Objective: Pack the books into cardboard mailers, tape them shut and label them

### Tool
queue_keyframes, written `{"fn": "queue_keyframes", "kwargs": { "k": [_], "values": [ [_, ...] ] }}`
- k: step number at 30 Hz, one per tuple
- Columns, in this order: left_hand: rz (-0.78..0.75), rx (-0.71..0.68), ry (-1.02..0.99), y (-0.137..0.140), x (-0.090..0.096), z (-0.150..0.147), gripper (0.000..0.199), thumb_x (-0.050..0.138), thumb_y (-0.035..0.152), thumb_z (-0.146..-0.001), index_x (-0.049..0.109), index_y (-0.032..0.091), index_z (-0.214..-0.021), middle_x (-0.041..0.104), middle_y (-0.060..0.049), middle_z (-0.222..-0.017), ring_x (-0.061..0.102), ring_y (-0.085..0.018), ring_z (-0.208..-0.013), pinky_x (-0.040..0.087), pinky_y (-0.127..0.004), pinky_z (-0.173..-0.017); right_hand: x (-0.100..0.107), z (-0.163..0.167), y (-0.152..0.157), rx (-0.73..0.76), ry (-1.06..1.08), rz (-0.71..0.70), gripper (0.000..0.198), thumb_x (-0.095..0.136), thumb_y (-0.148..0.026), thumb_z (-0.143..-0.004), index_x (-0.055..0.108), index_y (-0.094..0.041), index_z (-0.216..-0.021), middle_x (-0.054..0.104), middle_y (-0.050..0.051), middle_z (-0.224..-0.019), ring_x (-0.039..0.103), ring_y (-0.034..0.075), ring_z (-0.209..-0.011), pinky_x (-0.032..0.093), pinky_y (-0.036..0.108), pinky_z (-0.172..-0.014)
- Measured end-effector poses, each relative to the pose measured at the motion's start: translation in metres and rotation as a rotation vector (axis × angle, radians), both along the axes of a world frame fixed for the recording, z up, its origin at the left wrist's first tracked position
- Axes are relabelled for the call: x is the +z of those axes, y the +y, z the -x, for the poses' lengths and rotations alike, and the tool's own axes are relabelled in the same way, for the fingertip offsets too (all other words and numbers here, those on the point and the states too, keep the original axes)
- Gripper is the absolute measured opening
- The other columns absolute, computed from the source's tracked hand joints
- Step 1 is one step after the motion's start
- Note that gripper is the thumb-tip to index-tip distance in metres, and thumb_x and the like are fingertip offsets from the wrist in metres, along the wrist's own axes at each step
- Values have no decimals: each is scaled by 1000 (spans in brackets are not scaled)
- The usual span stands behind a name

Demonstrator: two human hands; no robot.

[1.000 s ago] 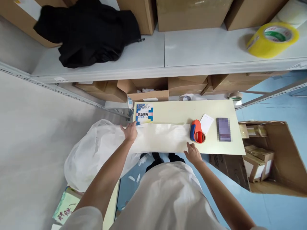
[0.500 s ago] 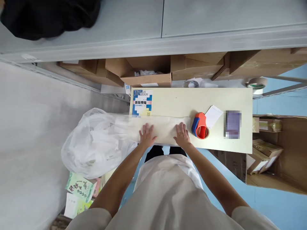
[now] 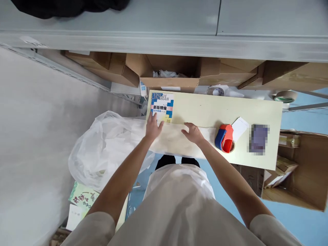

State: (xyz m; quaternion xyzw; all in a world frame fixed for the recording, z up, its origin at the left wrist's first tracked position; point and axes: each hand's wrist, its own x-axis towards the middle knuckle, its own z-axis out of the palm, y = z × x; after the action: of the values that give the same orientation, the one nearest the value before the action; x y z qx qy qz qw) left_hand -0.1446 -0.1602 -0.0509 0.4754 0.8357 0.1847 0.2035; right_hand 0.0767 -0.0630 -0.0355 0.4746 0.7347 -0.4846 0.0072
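On the cream table (image 3: pixel 200 109), a book (image 3: pixel 167 104) with a blue and white cover lies flat near the left end. My left hand (image 3: pixel 153 128) reaches over its lower left part, fingers apart; whether they touch it I cannot tell. My right hand (image 3: pixel 193 133) hovers at or rests on the far edge of a sheet of thin, translucent plastic wrap (image 3: pixel 174 138), fingers spread and holding nothing. That sheet runs along the front of the table from a large crumpled bundle of the same film (image 3: pixel 102 147) at the left.
A red and blue tape dispenser (image 3: pixel 227 136), white paper (image 3: pixel 240 128) and a blurred dark rectangle (image 3: pixel 258 138) lie on the right of the table. Cardboard boxes (image 3: pixel 169 82) line the shelf behind. An open carton (image 3: pixel 307 171) stands at the right, below table height.
My left hand has moved up from the plastic sheet to the book. My right hand has shifted slightly away from where it lay flat on the sheet. The camera view has shifted.
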Motion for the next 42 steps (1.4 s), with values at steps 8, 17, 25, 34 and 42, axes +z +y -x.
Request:
{"fn": "queue_keyframes", "kwargs": {
  "k": [8, 17, 25, 34, 42],
  "values": [
    [167, 365, -345, 41, -44, 80, 15, 60, 26, -79, 59, 17, -91, 68, -12, -97, 63, -26, -98, 47, -38, -88, -39, 97, 17, -587, 283, 510, 35, 66, -17, -65, 63, -16, -100, 68, 10, -105, 63, 22, -101, 50, 36, -85],
    [-19, 304, -486, 48, -51, 80, 21, 59, 9, -67, 61, 17, -86, 67, -2, -81, 64, -16, -77, 50, -28, -77, -46, 109, 14, -558, 376, 290, 31, 53, -7, -62, 57, -18, -91, 65, 2, -84, 61, 15, -79, 50, 34, -78],
    [-372, 253, -633, 48, -10, 67, 19, 56, 12, -74, 57, 18, -92, 70, -4, -91, 67, -15, -87, 51, -29, -85, -21, 79, 15, -566, 568, -7, 14, 51, -25, -76, 50, -21, -89, 62, 1, -88, 59, 14, -80, 48, 31, -79],
    [-202, 28, -563, 38, 26, -21, 36, 54, 11, -77, 62, 15, -111, 69, -5, -98, 67, -14, -78, 54, -26, -75, 19, -21, -14, -633, 348, -173, 29, 49, -40, -81, 58, -17, -97, 68, 8, -89, 61, 18, -77, 48, 32, -74],
    [81, -65, -515, -32, -9, -122, 29, 56, 8, -76, 64, 16, -102, 70, -5, -94, 68, -14, -75, 55, -27, -75, -26, -122, -96, -687, 100, -77, 25, 46, -34, -77, 59, -18, -90, 68, 9, -83, 61, 20, -71, 49, 34, -70]
  ]
}}
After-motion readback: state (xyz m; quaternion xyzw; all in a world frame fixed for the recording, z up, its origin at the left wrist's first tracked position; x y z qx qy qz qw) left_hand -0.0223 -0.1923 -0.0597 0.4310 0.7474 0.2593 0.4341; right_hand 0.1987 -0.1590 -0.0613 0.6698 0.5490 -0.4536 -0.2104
